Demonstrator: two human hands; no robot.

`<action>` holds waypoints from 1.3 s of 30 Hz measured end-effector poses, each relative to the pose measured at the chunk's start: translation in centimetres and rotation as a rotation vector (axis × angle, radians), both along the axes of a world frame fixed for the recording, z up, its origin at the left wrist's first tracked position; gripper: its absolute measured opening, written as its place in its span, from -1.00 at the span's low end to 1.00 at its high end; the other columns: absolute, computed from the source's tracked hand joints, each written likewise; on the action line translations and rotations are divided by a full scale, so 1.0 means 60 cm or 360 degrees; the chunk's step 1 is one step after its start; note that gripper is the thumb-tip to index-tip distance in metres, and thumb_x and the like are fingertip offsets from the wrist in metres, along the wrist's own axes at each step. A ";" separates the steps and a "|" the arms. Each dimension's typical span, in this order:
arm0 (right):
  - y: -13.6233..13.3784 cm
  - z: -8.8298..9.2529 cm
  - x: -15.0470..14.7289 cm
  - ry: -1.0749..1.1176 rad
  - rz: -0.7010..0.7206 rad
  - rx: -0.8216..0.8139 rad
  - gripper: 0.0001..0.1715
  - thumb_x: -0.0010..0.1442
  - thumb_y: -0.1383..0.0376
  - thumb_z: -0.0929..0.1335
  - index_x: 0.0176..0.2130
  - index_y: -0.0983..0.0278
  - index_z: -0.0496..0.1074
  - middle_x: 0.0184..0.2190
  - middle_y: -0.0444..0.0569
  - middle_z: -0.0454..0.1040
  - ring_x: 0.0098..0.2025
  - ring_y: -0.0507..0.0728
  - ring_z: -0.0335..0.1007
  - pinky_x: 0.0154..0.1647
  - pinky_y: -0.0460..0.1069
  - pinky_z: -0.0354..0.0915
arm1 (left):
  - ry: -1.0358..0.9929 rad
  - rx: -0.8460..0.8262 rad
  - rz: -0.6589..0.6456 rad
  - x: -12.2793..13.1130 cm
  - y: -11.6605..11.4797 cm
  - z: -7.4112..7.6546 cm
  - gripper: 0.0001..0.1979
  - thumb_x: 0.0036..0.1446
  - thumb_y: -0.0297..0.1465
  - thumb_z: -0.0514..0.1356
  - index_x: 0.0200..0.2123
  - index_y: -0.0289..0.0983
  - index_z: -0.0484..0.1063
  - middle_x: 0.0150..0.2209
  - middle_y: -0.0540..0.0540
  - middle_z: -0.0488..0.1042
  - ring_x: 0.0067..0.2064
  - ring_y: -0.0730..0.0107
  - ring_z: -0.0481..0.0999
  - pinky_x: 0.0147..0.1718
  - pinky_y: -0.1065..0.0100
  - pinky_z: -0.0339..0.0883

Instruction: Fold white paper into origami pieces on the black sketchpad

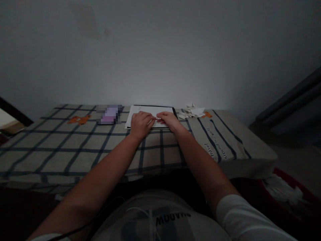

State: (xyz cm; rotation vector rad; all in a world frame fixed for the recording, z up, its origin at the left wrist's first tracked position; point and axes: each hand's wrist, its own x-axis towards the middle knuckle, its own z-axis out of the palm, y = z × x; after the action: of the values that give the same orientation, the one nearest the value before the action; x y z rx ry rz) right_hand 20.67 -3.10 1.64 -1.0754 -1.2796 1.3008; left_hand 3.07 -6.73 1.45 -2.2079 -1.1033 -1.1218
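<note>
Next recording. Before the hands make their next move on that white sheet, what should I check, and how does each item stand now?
1. Both hands in view: left hand and right hand rest on the white pad: ok.
2. Small paper piece lies between their fingertips: ok.
3. Piece pinched or only pressed down: cannot tell.
4. White pad lies flat on the checked cloth: ok.
5. Pile of paper scraps sits right of the pad, apart from both hands: ok.
6. Light enough to read folds or edges: not ok, the picture is dim.
</note>
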 end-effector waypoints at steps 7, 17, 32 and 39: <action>-0.003 0.002 0.000 0.0089 0.0145 -0.0157 -0.92 0.12 0.44 0.43 -0.42 0.32 0.53 -0.51 -0.10 0.52 -0.50 -0.06 0.36 -0.43 -0.16 0.27 | -0.0122 -0.0062 0.0056 -0.027 0.018 -0.001 -0.85 0.25 -0.31 0.21 -0.24 -0.13 0.60 -0.23 -0.08 0.62 -0.12 0.16 0.49 -0.15 0.12 0.16; -0.004 0.007 0.006 0.0263 0.0242 -0.0203 -0.90 0.08 0.47 0.45 -0.34 0.31 0.59 -0.45 -0.06 0.55 -0.45 -0.05 0.38 -0.36 -0.13 0.34 | 0.0146 0.0006 0.0073 -0.023 0.016 -0.002 -0.85 0.27 -0.29 0.20 -0.18 -0.06 0.60 -0.19 -0.04 0.63 -0.14 0.17 0.45 -0.18 0.11 0.10; -0.006 0.013 0.007 0.0333 0.0298 -0.0177 -0.95 0.09 0.40 0.45 -0.36 0.33 0.58 -0.46 -0.07 0.53 -0.44 -0.06 0.36 -0.40 -0.15 0.29 | 0.0210 -0.0178 0.0062 -0.019 0.007 0.005 -0.73 0.23 -0.41 0.22 -0.07 0.04 0.58 -0.14 -0.09 0.59 -0.08 0.13 0.40 -0.16 0.10 0.06; -0.007 0.009 0.007 0.0282 0.0289 -0.0151 -0.86 0.00 0.30 0.52 -0.39 0.33 0.57 -0.47 -0.08 0.53 -0.44 -0.05 0.36 -0.39 -0.14 0.28 | 0.0237 -0.0169 0.0064 -0.016 0.004 0.007 -0.73 0.24 -0.42 0.20 -0.09 0.04 0.59 -0.16 -0.09 0.58 -0.09 0.15 0.38 -0.16 0.11 0.08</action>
State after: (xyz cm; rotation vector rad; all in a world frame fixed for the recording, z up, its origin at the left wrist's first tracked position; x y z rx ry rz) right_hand 21.12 -3.49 2.17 -0.9017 -1.2130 1.5711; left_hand 2.13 -6.51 1.86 -2.2975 -1.1617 -0.8849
